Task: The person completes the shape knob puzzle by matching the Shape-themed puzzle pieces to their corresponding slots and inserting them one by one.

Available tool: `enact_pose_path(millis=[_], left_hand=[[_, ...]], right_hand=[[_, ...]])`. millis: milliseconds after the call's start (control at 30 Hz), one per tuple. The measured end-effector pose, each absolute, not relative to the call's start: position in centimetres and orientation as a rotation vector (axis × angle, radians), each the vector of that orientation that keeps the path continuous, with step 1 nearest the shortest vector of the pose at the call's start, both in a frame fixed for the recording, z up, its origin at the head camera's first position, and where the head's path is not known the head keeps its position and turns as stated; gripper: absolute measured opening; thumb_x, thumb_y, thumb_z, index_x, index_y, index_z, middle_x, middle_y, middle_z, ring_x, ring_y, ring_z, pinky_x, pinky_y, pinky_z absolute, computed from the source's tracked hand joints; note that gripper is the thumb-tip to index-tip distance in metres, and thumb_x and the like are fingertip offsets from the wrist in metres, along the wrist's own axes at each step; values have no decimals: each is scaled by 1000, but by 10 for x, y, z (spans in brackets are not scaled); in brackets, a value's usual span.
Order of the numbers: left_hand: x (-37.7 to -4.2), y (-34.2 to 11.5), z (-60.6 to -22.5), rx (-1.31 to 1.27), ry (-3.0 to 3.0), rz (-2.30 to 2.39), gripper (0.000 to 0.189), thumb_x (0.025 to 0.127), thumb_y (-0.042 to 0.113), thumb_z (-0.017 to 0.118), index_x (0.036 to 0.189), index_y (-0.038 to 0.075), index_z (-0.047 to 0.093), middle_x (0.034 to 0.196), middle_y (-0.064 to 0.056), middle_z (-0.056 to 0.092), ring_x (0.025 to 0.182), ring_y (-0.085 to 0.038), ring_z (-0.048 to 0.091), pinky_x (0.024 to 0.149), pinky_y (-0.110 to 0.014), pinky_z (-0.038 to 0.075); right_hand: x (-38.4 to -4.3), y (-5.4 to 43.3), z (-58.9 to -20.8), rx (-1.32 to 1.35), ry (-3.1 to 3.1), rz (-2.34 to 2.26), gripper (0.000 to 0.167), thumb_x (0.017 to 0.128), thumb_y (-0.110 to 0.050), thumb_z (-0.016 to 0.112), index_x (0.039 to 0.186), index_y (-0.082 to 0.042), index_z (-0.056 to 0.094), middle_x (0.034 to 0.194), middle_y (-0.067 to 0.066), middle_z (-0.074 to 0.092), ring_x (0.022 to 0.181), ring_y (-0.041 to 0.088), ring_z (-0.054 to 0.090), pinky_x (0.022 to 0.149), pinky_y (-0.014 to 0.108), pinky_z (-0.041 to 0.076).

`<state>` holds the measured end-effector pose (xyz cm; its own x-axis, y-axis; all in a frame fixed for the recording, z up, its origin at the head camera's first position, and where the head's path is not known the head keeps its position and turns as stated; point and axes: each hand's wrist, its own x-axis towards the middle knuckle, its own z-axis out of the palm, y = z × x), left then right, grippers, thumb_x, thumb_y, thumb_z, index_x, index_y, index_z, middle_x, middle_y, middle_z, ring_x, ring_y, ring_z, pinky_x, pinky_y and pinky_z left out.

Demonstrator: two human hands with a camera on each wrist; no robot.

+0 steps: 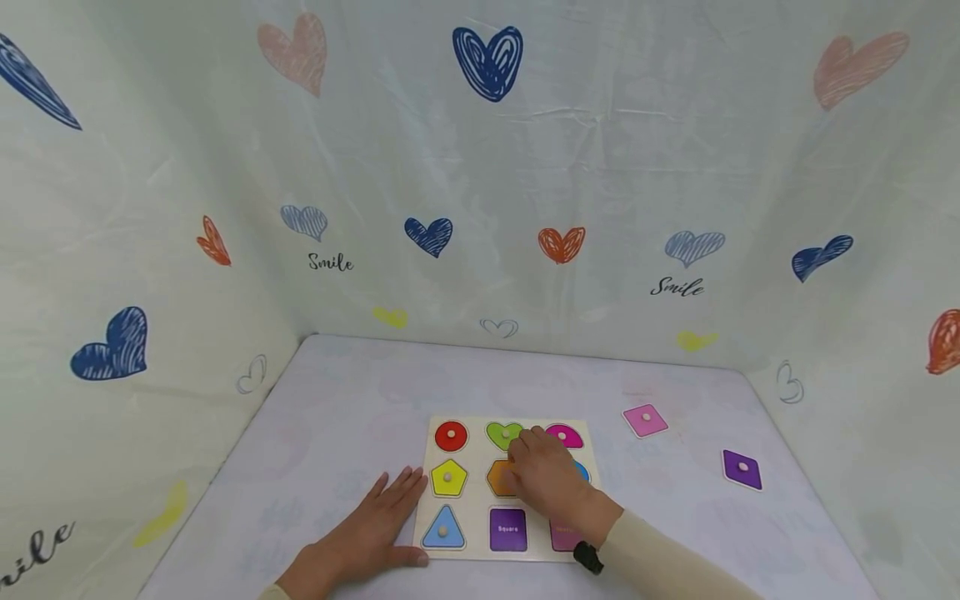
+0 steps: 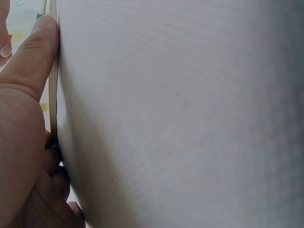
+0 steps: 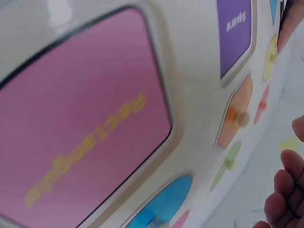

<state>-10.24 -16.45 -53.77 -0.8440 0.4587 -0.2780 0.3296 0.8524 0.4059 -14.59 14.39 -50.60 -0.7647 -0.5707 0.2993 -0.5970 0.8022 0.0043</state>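
Note:
A wooden shape puzzle board (image 1: 477, 454) lies on the table. My left hand (image 1: 375, 529) rests flat at its left side, fingertips and thumb at the edge; in the left wrist view the thumb (image 2: 33, 57) lies along that edge. Over the board's right half hovers my right hand (image 1: 551, 475), fingers loosely curled near the orange hexagon (image 1: 498, 478). The right wrist view shows its fingers (image 3: 285, 183) holding nothing, apart from the hexagon's knob. Bare recesses show printed words: a purple square (image 1: 508, 537) and a pink rectangle (image 3: 90, 109), the latter partly behind my right wrist in the head view.
Right of the board lie a pink knobbed piece (image 1: 645, 421) and a purple knobbed piece (image 1: 742, 469). A red circle (image 1: 451, 436), yellow pentagon (image 1: 448, 478), light blue triangle (image 1: 443, 529) and other shapes sit in the board. A heart-printed curtain (image 1: 600, 167) surrounds the table.

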Motion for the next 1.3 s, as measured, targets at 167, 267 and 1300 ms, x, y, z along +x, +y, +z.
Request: enact_pose_path(millis=[167, 267, 1300], left_hand=[[-101, -164, -537, 591, 2668, 487, 116, 79, 71, 78, 166, 12, 31, 174, -7, 32, 163, -32, 21, 131, -62, 12], [-101, -164, -537, 584, 2669, 487, 116, 79, 70, 79, 166, 11, 32, 173, -7, 32, 163, -32, 21, 131, -62, 12], [-101, -162, -534, 550, 2661, 498, 117, 78, 70, 80, 167, 14, 30, 174, -4, 31, 163, -31, 19, 132, -61, 9]], right_hand=[[-152, 164, -508, 796, -2712, 150, 24, 93, -31, 81, 93, -12, 67, 82, -5, 56, 78, 12, 47, 73, 28, 49], [-155, 176, -510, 759, -2666, 91, 24, 91, -30, 82, 92, -11, 67, 82, -4, 57, 79, 14, 49, 72, 30, 48], [-147, 347, -518, 275, -2750, 6, 35, 88, -18, 80, 108, 8, 66, 108, 25, 64, 101, 44, 59, 80, 58, 50]])
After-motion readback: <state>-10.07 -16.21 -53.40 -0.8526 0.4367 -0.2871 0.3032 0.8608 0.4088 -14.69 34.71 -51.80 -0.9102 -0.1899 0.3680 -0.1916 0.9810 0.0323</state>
